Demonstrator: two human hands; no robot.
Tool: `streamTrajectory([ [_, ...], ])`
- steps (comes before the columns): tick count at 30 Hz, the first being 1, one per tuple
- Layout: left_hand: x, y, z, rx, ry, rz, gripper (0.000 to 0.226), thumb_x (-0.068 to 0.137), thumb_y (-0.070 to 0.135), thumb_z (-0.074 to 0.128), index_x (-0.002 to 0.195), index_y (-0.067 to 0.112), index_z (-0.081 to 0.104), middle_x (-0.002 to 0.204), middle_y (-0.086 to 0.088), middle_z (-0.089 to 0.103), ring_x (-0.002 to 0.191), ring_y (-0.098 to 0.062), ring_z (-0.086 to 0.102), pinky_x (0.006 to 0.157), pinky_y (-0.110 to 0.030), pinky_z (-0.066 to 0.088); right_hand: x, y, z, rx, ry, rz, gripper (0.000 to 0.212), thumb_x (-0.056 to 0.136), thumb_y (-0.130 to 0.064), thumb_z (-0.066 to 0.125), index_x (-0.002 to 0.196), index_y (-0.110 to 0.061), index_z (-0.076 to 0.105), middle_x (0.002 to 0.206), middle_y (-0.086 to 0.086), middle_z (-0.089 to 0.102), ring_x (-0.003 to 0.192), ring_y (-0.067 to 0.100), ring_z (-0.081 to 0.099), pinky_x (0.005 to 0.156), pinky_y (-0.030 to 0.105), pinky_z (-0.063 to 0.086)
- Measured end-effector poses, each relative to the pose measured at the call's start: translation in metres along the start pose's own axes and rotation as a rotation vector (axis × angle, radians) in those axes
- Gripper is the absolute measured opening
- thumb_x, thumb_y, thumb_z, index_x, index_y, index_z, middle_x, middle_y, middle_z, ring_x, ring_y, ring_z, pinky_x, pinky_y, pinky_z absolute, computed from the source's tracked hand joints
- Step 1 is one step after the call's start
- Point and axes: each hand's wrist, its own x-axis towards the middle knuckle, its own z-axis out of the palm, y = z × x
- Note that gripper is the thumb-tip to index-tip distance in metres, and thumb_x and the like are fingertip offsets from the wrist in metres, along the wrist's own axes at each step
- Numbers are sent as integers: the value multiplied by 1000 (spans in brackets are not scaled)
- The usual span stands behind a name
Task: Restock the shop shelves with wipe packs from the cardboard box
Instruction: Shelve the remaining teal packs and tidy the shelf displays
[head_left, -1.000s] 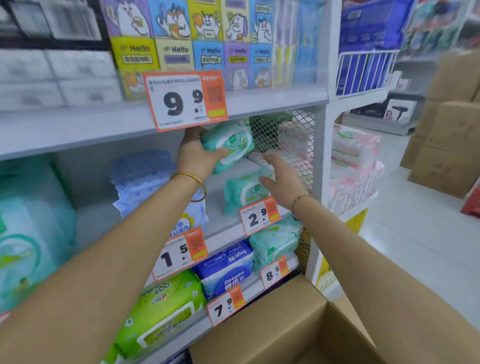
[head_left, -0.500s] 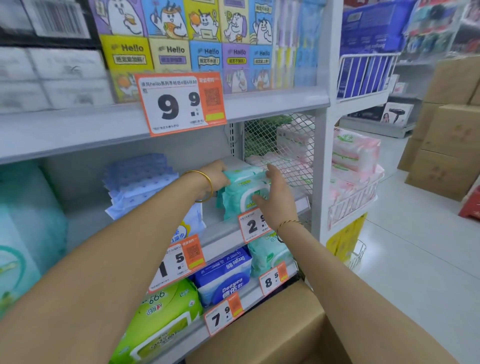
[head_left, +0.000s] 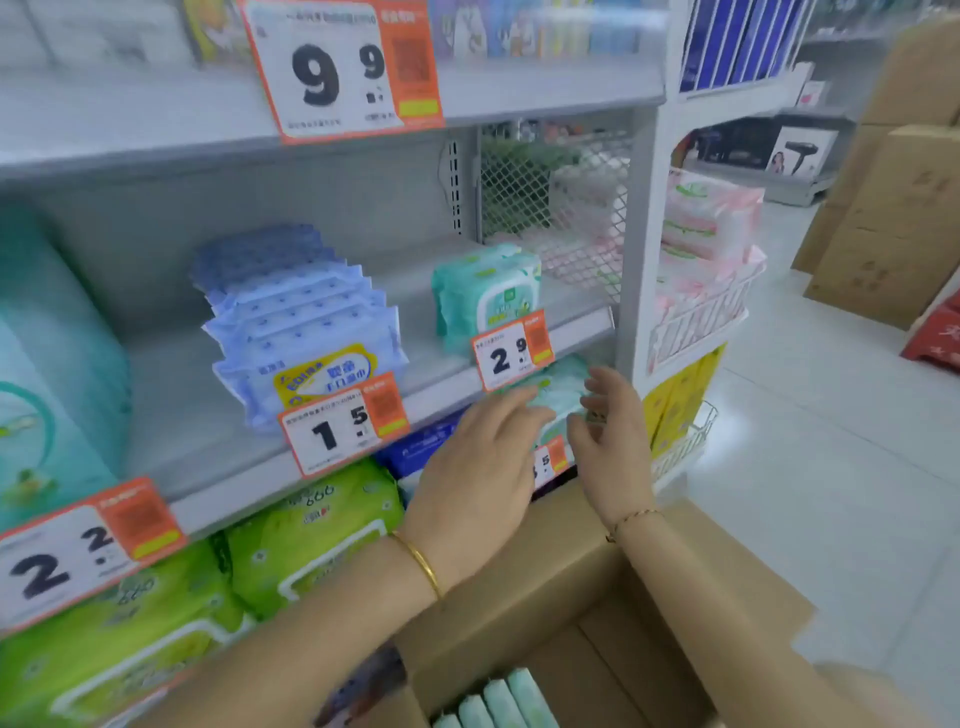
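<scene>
Far left, middle shelf (head_left: 171, 384): one large teal bale (head_left: 47, 364).
Lower shelf, left: lime-green wipe packs (head_left: 291, 540), partly behind a "2.2" price tag (head_left: 78, 556).
Middle shelf, centre-left: stack of blue wipe packs (head_left: 301, 322), with a "1.5" tag (head_left: 343, 421) in front.
Upper shelf edge: "9.9" tag (head_left: 343, 67).
Middle shelf, centre: teal wipe packs (head_left: 483, 296) standing upright behind a "2.9" tag (head_left: 511, 348), beside a mesh divider (head_left: 550, 208).
Left hand (head_left: 478, 478): fingers straight and relaxed, gripping nothing. The fingertips are at a mint wipe pack (head_left: 558, 395) on the lower shelf; contact cannot be told.
Right hand (head_left: 613, 431): fingers loosely spread, holding nothing, just right of that pack.
Cardboard box (head_left: 519, 613): open, below both wrists at the foot of the shelving. Boxed packs (head_left: 493, 701) stand on edge inside.
Right: wire basket (head_left: 696, 322) of pink packs, and brown cartons (head_left: 893, 208) on the floor, well apart.
</scene>
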Motion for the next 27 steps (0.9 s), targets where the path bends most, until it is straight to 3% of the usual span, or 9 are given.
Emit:
streamTrajectory([
  [3, -56, -13, 44, 4, -422, -52, 41, 88, 13, 43, 127, 16, 53, 145, -5, 40, 131, -25, 40, 109, -38, 35, -59, 62, 6, -225, -279, 229, 51, 84, 0, 53, 132, -9, 41, 126, 11, 47, 101, 22, 55, 91, 32, 46],
  [6, -88, -40, 73, 112, -725, -120, 38, 94, 17, 44, 131, 19, 47, 152, -1, 26, 137, -21, 28, 112, -33, 28, -110, 115, 18, -475, -636, 457, 50, 88, -9, 52, 135, -12, 39, 135, 14, 41, 114, 28, 53, 97, 34, 43],
  [9, -95, -60, 91, 271, -1000, -91, 37, 94, 25, 44, 130, 15, 46, 147, -6, 31, 131, -27, 33, 107, -38, 35, -137, 152, 42, -636, -905, 541, 45, 91, -16, 48, 135, -10, 38, 136, 16, 40, 119, 32, 49, 100, 38, 43],
  [12, -92, -71, 94, 288, -1026, -66, 39, 94, 30, 45, 130, 16, 45, 139, -6, 39, 125, -28, 40, 102, -42, 40, -159, 189, 71, -741, -1092, 532, 44, 92, -16, 47, 135, -14, 38, 136, 16, 39, 115, 34, 50, 96, 41, 46],
  [18, -92, -76, 96, 248, -1039, -36, 38, 94, 31, 45, 129, 18, 44, 132, -4, 43, 121, -27, 43, 97, -43, 43, -206, 252, 96, -905, -1372, 561, 56, 92, -12, 44, 141, -33, 29, 147, 16, 20, 121, 40, 42, 98, 46, 46],
  [24, -94, -76, 93, 230, -1117, -70, 34, 96, 32, 44, 126, 18, 43, 128, -4, 44, 116, -25, 44, 97, -43, 43, -234, 273, 86, -925, -1380, 565, 59, 90, -21, 50, 139, -38, 20, 145, 16, 22, 118, 38, 46, 95, 46, 48],
  [27, -95, -77, 92, 223, -1115, -88, 35, 96, 33, 43, 127, 18, 44, 128, -5, 44, 117, -25, 44, 97, -44, 43, -234, 276, 92, -906, -1349, 570, 52, 90, -17, 47, 136, -32, 28, 134, 15, 31, 108, 36, 52, 92, 45, 50],
])
